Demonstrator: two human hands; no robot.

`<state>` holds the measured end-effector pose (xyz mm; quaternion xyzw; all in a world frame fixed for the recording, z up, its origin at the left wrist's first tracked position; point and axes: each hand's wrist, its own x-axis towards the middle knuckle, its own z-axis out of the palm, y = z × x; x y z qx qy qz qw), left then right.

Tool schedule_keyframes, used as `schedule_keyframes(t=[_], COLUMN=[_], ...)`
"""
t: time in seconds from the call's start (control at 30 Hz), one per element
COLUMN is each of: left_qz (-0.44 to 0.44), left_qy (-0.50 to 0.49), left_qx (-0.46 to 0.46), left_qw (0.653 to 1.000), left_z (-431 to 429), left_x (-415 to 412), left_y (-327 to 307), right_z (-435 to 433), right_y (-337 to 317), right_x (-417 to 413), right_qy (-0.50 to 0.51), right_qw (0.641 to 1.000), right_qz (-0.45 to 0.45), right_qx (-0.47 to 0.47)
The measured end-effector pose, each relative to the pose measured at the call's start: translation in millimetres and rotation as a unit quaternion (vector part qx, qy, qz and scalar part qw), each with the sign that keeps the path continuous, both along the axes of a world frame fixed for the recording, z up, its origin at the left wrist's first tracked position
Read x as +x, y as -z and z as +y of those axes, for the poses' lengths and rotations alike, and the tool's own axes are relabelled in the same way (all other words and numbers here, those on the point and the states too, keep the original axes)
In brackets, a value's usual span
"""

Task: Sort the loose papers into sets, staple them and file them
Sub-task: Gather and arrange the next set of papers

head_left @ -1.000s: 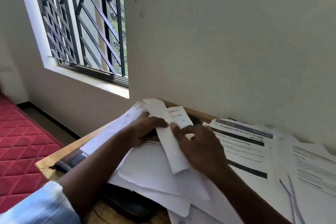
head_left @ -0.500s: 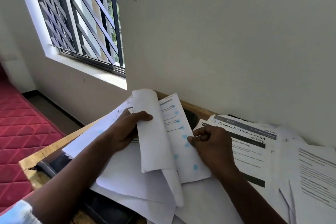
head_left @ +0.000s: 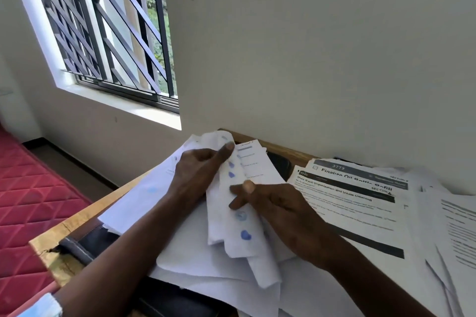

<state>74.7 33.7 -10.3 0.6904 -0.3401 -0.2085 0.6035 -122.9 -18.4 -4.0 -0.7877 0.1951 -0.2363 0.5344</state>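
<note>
I hold a few white sheets (head_left: 240, 237), spotted with blue dots, curled over lengthwise above the middle of the table (head_left: 77, 216). My left hand (head_left: 195, 175) grips their far end from the left, with the thumb curled over the top of the roll. My right hand (head_left: 280, 211) pinches their right edge, thumb on top and fingers tucked under the paper.

The sheets hang over a loose pile of blank white papers (head_left: 190, 260), which spreads to the near edge. A page with printed lines (head_left: 253, 162) lies just behind the roll.

To the right lie printed forms (head_left: 360, 203) with dark header bars, overlapping one another. More printed pages (head_left: 458, 226) lie at the far right.

A dark flat thing (head_left: 87, 244) sticks out from under the pile at the near left. I cannot tell whether it is a folder or case, nor what is in it. Another dark object (head_left: 279, 166) shows at the far side against the wall (head_left: 322, 59).

A barred window (head_left: 116, 33) is at the far left, and a red quilted mattress (head_left: 31, 201) lies left of the table.
</note>
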Motion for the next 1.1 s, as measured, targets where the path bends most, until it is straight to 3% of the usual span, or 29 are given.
schedule_keyframes(t=[0.03,0.1,0.17,0.23,0.33,0.4,0.6,0.7,0.8,0.93,1.0,1.07,1.1], left_qz=[-0.004,0.013,0.066,0.115,0.096,0.055,0.033,0.026,0.036,0.053,0.074,0.097,0.102], left_qy=[-0.01,-0.026,-0.028,-0.029,-0.046,-0.046,-0.01,0.003,0.0,0.0,-0.014,-0.032,-0.038], left_qx=[-0.005,-0.009,-0.014,-0.031,-0.034,-0.036,0.001,0.014,0.026,0.026,0.013,0.005,0.005], left_qw=[1.0,1.0,0.997,0.993,0.994,0.997,0.999,1.0,0.999,0.998,0.997,0.995,0.994], left_z=[-1,-1,-2,2,5,6,3,3,3,2,1,2,3], left_x=[1,2,5,4,1,0,1,0,-1,1,4,5,5], left_y=[2,3,4,-2,-4,-3,0,-3,-6,-6,-5,-5,-5], right_z=[0,-13,-31,-44,-48,-47,-29,-14,-5,5,12,7,2], right_y=[2,7,11,15,15,15,6,11,19,20,13,9,8], right_x=[1,0,-7,-14,-17,-15,-9,-4,3,8,9,9,7], right_qy=[0.026,0.19,0.307,0.301,0.283,0.293,0.321,0.286,0.237,0.182,0.13,0.17,0.221], right_qw=[0.999,0.979,0.928,0.922,0.949,0.951,0.929,0.919,0.926,0.953,0.978,0.981,0.972], right_qz=[-0.022,-0.009,0.102,0.177,0.127,0.086,0.028,0.009,-0.012,-0.044,-0.077,-0.07,-0.032], right_qx=[-0.001,-0.072,-0.185,-0.167,-0.065,-0.057,-0.181,-0.271,-0.295,-0.239,-0.141,-0.056,-0.067])
